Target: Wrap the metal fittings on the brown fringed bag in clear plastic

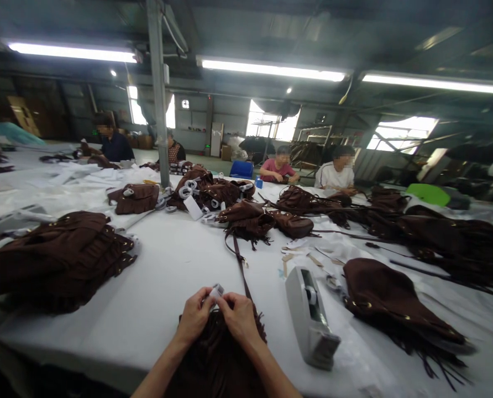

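Observation:
My left hand and my right hand meet at the table's near edge, fingers closed in a pinch around a small white wrapped piece. Under both hands lies a dark brown fringed bag. Its strap runs away from me across the white table. A grey tape dispenser stands just right of my right hand.
Piles of brown fringed bags lie at the left, the right and across the middle. White paper scraps are scattered there. A metal post rises from the table. Several people sit at the far side.

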Tool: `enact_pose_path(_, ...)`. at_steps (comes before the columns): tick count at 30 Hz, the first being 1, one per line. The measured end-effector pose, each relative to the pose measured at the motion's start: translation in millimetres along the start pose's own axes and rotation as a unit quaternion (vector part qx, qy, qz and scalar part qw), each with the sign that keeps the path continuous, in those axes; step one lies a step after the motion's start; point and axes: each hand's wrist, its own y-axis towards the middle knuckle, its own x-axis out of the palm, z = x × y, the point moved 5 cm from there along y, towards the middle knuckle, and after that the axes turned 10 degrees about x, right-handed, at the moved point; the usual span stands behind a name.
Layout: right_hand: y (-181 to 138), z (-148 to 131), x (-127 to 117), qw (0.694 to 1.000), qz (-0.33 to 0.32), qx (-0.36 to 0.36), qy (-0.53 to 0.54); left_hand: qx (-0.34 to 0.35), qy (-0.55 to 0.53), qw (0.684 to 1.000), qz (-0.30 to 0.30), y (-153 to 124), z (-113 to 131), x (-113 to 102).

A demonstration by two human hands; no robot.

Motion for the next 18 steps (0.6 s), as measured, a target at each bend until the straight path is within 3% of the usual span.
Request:
enact_pose_path(8, 0.0, 6.5, 23.8, 0.998, -0.008, 0.063, 0.02, -0.024, -0.001, 1.0, -0.007, -0.9, 3.6, -1.1)
enact_pose_path(13, -1.5, 9.4, 11.9, 0.995, 0.03, 0.096, 0.023, -0.065, -0.013, 0.998, -0.01, -5.5, -7.4, 0.4)
enact_pose_path(18, 2.3, 19.8, 9.3, 0.981, 0.069, 0.166, 0.069, -0.124, -0.098, 0.987, 0.0, -4.8, -26.5, 1.4)
